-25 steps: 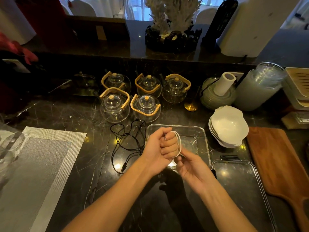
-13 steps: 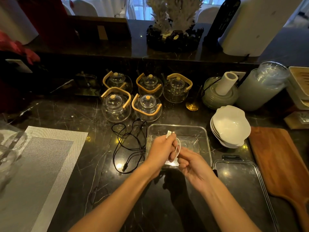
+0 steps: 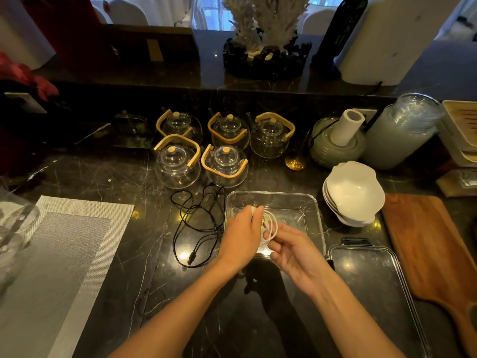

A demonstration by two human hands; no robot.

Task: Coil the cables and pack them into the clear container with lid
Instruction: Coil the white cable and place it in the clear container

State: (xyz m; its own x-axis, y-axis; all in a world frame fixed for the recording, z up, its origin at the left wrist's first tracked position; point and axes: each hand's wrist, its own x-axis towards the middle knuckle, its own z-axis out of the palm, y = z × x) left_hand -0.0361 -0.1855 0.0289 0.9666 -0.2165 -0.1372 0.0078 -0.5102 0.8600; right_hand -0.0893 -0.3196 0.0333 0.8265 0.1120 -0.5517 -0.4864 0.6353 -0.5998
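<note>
A white cable (image 3: 271, 226) wound into a small coil is held over the near left part of the clear container (image 3: 313, 210). My left hand (image 3: 241, 239) grips the coil from the left, its white plug end showing above my fingers. My right hand (image 3: 291, 250) pinches the coil's near right side. A loose black cable (image 3: 196, 220) lies tangled on the dark counter just left of the container. The clear lid (image 3: 371, 280) with a black clasp lies flat to the container's right.
Several glass teapots (image 3: 224, 165) with wooden handles stand behind the cables. A stack of white bowls (image 3: 353, 192) sits right of the container, a wooden board (image 3: 433, 249) at far right. A grey woven placemat (image 3: 56, 254) lies at left.
Both hands have lowered the white coil from above the container's front rim down into it; the loop has shrunk as it was wound tighter.
</note>
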